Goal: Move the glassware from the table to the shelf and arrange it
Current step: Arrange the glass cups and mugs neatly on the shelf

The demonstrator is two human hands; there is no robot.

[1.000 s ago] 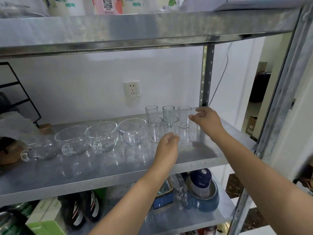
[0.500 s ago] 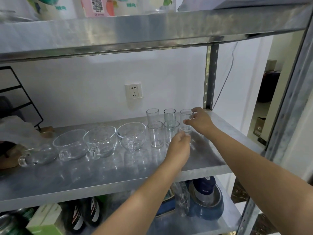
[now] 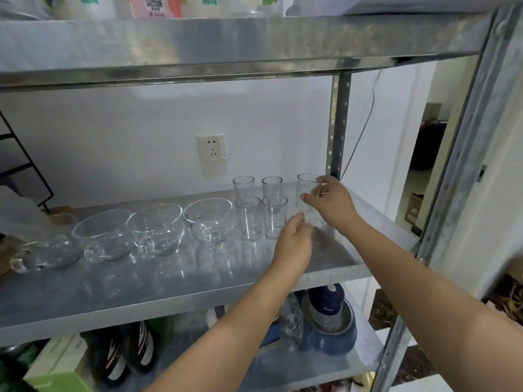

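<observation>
On the metal shelf [image 3: 169,281] four small clear tumblers stand in two rows [image 3: 248,217]. My right hand [image 3: 334,205] pinches a fifth tumbler [image 3: 306,190] at the back right, thumb in front and fingers over its rim. In front of it, my left hand [image 3: 294,244] curls round a sixth tumbler [image 3: 313,222], which it mostly hides. To the left, three handled glass cups [image 3: 155,229] sit in a row, and another glass piece [image 3: 42,253] lies at the far left.
The upper shelf [image 3: 254,43] hangs low over the glassware. An upright post [image 3: 338,123] stands just behind my right hand. A wall socket [image 3: 211,147] is behind the tumblers. A black wire rack [image 3: 17,165] is at the left. Below are bottles [image 3: 124,355] and a blue container [image 3: 325,315].
My left hand has moved right, from the front middle tumbler to the front right one. My right hand has closed on the back right tumbler.
</observation>
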